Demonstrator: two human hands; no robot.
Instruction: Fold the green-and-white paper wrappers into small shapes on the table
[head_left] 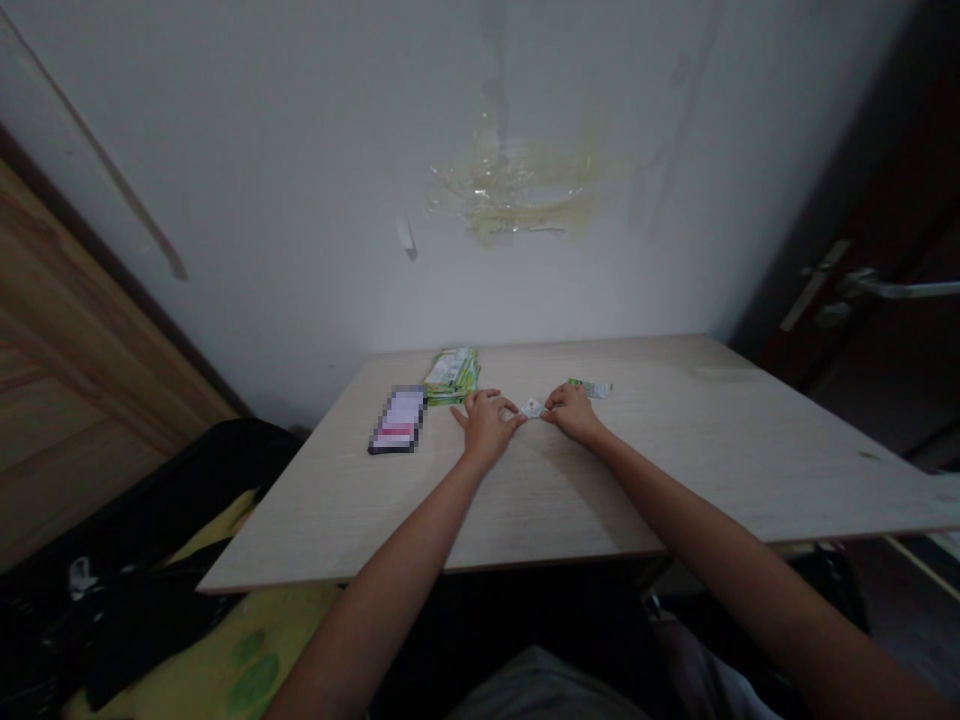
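Observation:
A small folded piece of printed paper or wrapper, whitish with coloured marks, lies between my hands at the middle of the table. My left hand pinches its left end between thumb and forefinger, the other fingers spread. At the right end, my right hand grips it with closed fingertips. Just beyond my right hand lies a green and white strip, partly hidden by the fingers. A stack of green and white printed packets sits behind my left hand.
A phone with a blurred lit screen lies left of the stack. The pale wooden table meets a wall with old tape on it. A dark door with a metal handle stands at right; dark and yellow cloth lies at left.

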